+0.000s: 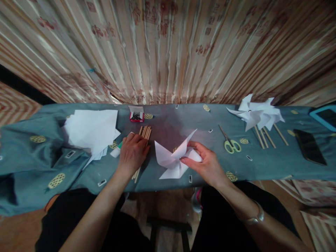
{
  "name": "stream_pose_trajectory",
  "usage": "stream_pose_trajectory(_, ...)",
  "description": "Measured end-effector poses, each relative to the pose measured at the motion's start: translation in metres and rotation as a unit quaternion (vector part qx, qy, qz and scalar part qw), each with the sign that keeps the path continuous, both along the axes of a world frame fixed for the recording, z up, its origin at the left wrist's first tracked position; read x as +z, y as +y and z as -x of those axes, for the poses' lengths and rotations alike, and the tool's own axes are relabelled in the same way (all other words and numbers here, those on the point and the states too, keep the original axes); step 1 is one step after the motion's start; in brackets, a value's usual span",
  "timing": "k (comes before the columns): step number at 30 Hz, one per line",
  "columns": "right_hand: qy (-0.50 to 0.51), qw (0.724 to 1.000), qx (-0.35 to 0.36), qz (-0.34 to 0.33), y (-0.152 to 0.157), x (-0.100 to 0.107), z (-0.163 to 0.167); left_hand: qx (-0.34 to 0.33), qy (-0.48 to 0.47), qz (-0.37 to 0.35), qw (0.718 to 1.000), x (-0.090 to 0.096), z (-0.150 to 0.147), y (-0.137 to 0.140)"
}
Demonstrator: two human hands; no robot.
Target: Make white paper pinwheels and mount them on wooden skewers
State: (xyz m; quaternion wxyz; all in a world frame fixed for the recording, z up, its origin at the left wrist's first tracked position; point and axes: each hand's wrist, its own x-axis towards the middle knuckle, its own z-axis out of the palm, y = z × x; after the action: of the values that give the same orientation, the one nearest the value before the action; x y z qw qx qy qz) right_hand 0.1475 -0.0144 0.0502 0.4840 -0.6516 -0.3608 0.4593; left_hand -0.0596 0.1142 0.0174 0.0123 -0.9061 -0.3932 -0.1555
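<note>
A white paper pinwheel (pixel 172 159) is in my right hand (pixel 207 162), pinched near its centre between thumb and fingers, with a dark pin head showing there. My left hand (pixel 133 152) lies over a bundle of thin wooden sticks (pixel 145 132) and touches them. Its fingers are curled, and whether one stick is pinched under them is hidden. Beside that hand, partly covered, is a white and green glue-stick-like tube (pixel 114 151). Further right lie scissors (pixel 232 145) with pale green handles.
A stack of white paper (pixel 91 127) lies at left. A small red box of dark pins (pixel 137 114) sits at the back. Several finished pinwheels (pixel 258 111) on sticks rest at right, beside a dark phone (pixel 309 147) and a blue-edged device (pixel 325 117). A curtain (pixel 168 52) hangs behind the table.
</note>
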Motion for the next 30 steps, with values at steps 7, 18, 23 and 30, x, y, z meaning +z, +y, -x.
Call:
stream_pose_trajectory(7,0.004,1.0,-0.003,0.011,0.0,0.004,0.004,-0.004,0.009,0.019,1.0,0.006,-0.001,-0.002)
stream_pose_trajectory(18,-0.003,1.0,0.005,0.01,0.0,0.003,0.004,-0.011,-0.002,0.031,0.999,0.003,-0.003,-0.006)
stream_pose_trajectory(23,-0.018,1.0,0.021,0.001,-0.003,0.002,0.003,-0.024,-0.043,0.053,0.997,0.0,-0.008,-0.014)
stream_pose_trajectory(30,-0.104,0.994,0.033,-0.023,-0.013,-0.002,0.002,-0.082,-0.268,0.218,0.935,0.003,-0.003,-0.038)
